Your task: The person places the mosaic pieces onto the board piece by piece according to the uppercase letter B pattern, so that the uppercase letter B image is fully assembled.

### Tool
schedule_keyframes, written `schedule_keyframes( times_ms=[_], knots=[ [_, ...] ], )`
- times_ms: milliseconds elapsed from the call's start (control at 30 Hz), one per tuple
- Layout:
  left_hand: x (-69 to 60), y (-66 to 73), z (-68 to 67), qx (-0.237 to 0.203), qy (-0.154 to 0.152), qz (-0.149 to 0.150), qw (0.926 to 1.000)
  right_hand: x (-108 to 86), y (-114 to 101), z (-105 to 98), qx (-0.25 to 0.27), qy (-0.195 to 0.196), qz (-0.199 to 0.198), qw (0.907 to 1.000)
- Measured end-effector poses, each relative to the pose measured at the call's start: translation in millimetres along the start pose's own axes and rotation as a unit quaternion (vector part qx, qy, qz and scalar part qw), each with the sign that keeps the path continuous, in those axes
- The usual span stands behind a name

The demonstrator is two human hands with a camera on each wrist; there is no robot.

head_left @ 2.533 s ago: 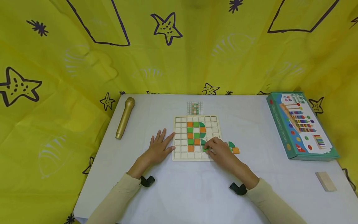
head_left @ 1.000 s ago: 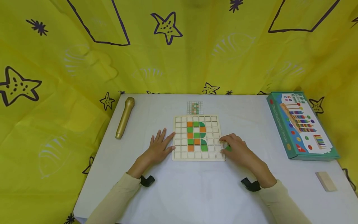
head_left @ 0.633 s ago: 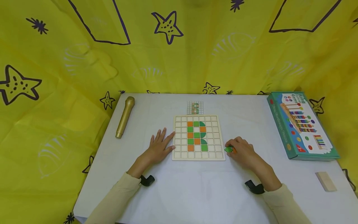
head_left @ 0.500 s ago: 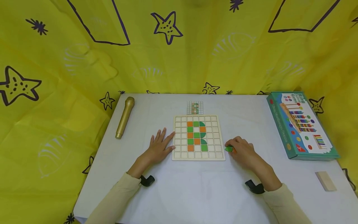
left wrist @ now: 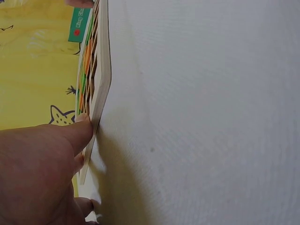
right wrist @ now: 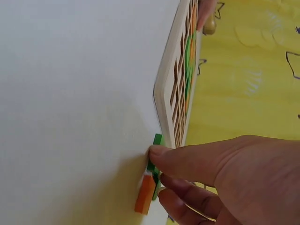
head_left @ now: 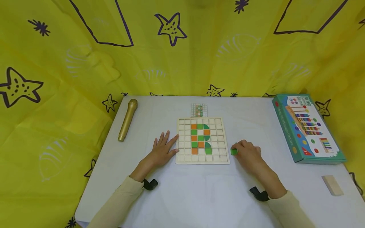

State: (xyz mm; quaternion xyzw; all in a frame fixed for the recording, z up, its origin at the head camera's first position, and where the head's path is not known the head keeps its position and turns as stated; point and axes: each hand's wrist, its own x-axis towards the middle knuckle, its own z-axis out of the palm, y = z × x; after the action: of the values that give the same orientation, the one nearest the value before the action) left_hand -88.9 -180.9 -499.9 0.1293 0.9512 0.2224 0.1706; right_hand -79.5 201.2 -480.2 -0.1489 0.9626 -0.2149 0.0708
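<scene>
A pale wooden grid board (head_left: pixel 185 158) lies on the table. Orange and green tiles (head_left: pixel 201 138) in its cells form an R. My left hand (head_left: pixel 161 152) lies with straight, spread fingers at the board's left edge; the left wrist view shows its thumb (left wrist: pixel 83 129) touching the edge. Just right of the board, the curled thumb and fingers of my right hand (head_left: pixel 248 156) pinch a green square tile (head_left: pixel 234 152). An orange tile (right wrist: pixel 144 194) and a darker green piece (right wrist: pixel 156 191) lie against it in the right wrist view, hidden by the hand from above.
A small pattern card (head_left: pixel 199 110) with an R lies behind the board. To the left is a gold microphone-shaped object (head_left: pixel 127 120). On the right are a teal game box (head_left: pixel 309 128) and a pale wooden block (head_left: pixel 332 185). A yellow curtain (head_left: pixel 182 63) hangs behind.
My right hand has left the board, where a green square now fills the R's lower right. It has moved right to the loose tiles and taken hold of another. The left hand stays put.
</scene>
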Motion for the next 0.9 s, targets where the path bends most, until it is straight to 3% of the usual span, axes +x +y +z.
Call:
schedule_keyframes(
  times_ms=[533,733,900],
  knots=[
    [1.6,-1.5,1.0,-0.002,-0.004,-0.002,1.0000,-11.0,1,9,0.037,0.005,-0.004,0.9993],
    [1.4,-0.3,0.6,-0.001,-0.006,-0.004,1.0000,-10.2,4,10,0.035,0.036,-0.021,0.9985],
    [0.4,0.9,0.1,0.001,0.002,-0.001,1.0000,-5.7,-7,10,0.035,0.064,-0.035,0.9967]
  ],
)
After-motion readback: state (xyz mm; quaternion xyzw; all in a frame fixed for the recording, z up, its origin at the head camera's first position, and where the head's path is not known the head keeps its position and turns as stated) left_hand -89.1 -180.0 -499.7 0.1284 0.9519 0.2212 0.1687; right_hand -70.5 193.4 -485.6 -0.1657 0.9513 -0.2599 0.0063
